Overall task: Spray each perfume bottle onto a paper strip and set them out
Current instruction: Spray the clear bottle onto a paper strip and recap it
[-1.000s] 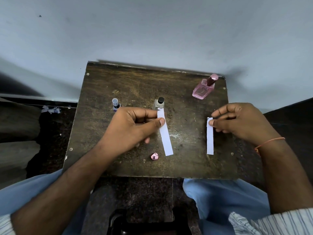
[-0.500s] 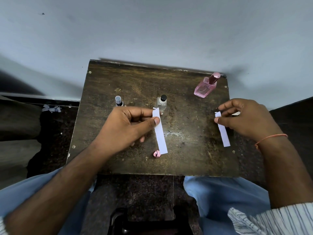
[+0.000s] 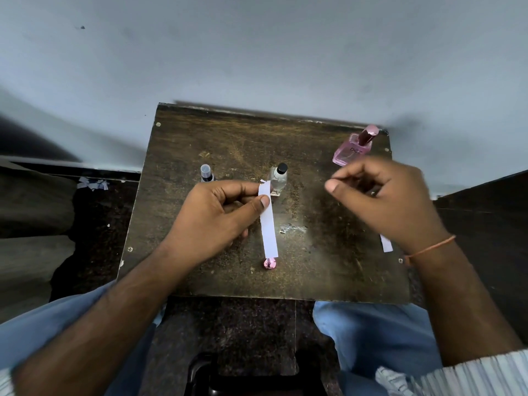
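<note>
Paper strip [image 3: 268, 221] is hanging over the middle of the little brown table [image 3: 217, 138], its long side running from far to near, top end by the clear bottle [image 3: 278, 180] with the black cap. The left hand [image 3: 217, 215] is pinching its top between thumb and finger. Its bottom end is sitting just above a small pink cap [image 3: 269, 264]. The right hand [image 3: 383, 201] is blurry, fingers curled and loose, holding nothing. Under that wrist, another strip [image 3: 386, 242] is lying flat, mostly hidden. A pink bottle [image 3: 353, 150] is standing at the far right corner, and a small dark bottle [image 3: 207, 172] is peeking out behind the left hand.
</note>
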Motion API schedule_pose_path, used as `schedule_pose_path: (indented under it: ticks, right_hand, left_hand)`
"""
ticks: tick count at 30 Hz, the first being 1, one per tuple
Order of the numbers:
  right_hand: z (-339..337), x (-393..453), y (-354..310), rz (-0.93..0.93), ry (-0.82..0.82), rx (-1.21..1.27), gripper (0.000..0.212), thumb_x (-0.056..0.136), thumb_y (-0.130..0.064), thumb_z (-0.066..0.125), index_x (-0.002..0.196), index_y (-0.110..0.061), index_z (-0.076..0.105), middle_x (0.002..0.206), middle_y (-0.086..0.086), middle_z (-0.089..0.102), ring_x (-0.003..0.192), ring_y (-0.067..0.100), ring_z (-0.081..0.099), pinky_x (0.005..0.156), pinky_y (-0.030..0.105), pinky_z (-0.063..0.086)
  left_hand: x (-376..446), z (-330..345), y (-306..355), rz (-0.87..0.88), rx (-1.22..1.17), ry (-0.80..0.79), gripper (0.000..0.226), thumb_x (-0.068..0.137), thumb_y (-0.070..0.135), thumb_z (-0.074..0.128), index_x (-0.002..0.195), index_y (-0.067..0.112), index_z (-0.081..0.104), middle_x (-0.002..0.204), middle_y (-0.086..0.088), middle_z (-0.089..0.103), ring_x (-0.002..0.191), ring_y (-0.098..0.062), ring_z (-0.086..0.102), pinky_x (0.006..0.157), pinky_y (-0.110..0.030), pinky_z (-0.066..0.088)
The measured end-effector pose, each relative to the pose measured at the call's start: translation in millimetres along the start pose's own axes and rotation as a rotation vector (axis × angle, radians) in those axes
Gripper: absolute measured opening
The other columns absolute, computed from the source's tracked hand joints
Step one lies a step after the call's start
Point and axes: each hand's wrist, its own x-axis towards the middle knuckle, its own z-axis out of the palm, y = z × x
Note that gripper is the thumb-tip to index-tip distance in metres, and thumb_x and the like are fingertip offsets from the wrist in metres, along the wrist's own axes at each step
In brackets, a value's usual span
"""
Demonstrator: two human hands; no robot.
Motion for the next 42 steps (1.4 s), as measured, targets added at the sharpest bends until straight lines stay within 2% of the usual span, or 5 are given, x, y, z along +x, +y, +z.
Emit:
schedule_pose_path:
  ticks: [8, 18, 24, 30, 42]
  right_hand:
    - [72, -2, -14, -0.083, -0.084, 0.065, 0.063, 0.092, -0.036, 0.085, 0.15, -0.033, 0.061, 0.139, -0.019, 0.069, 0.113, 0.003, 0.068, 0.091, 0.023, 0.058]
    - [70, 7, -21, 0.281, -0.148, 0.691, 0.023, 0.1, -0.021, 0.076, 0.123, -0.018, 0.075, 0.111, 0.006, 0.081, 0.103, 0.027, 0.08, 0.092, 0.056, 0.066]
    - [60, 6, -35, 0.404, -0.396, 1.143, 0.038, 0.1, -0.038, 0.053, 0.125, -0.014, 0.07, 0.095, 0.002, 0.065, 0.06, 0.023, 0.068, 0.042, 0.024, 0.049]
    - [56, 8, -34, 0.44, -0.534, 1.22, 0.039, 0.104, -0.042, 0.041, 0.115, -0.015, 0.068, 0.086, -0.001, 0.054, 0.051, 0.007, 0.039, 0.045, 0.022, 0.015]
    - [48, 4, -36, 0.418, -0.53, 1.163, 0.05, 0.111, -0.05, 0.039, 0.118, -0.015, 0.074, 0.089, 0.001, 0.064, 0.071, 0.013, 0.057, 0.044, 0.022, 0.039]
  left_hand:
    - [4, 2, 2, 0.039, -0.022, 0.084, 0.027, 0.106, 0.011, 0.064, 0.111, 0.034, 0.078, 0.072, 0.011, 0.076, 0.059, -0.009, 0.061, 0.053, -0.022, 0.056]
    - [5, 3, 8, 0.025, -0.125, 0.001, 0.031, 0.107, 0.006, 0.059, 0.134, 0.018, 0.07, 0.082, 0.021, 0.074, 0.068, -0.003, 0.066, 0.065, -0.03, 0.066]
    - [6, 5, 8, 0.011, -0.226, 0.007, 0.03, 0.103, 0.002, 0.064, 0.128, 0.015, 0.073, 0.096, 0.013, 0.083, 0.087, 0.0, 0.074, 0.078, -0.013, 0.058]
    - [4, 9, 8, -0.078, -0.35, -0.002, 0.027, 0.101, 0.002, 0.067, 0.125, 0.007, 0.076, 0.096, -0.004, 0.083, 0.08, -0.006, 0.075, 0.068, -0.019, 0.06]
    - [7, 14, 4, -0.148, -0.357, -0.005, 0.024, 0.102, 0.007, 0.069, 0.124, 0.011, 0.077, 0.108, -0.021, 0.081, 0.088, -0.018, 0.075, 0.076, -0.028, 0.064]
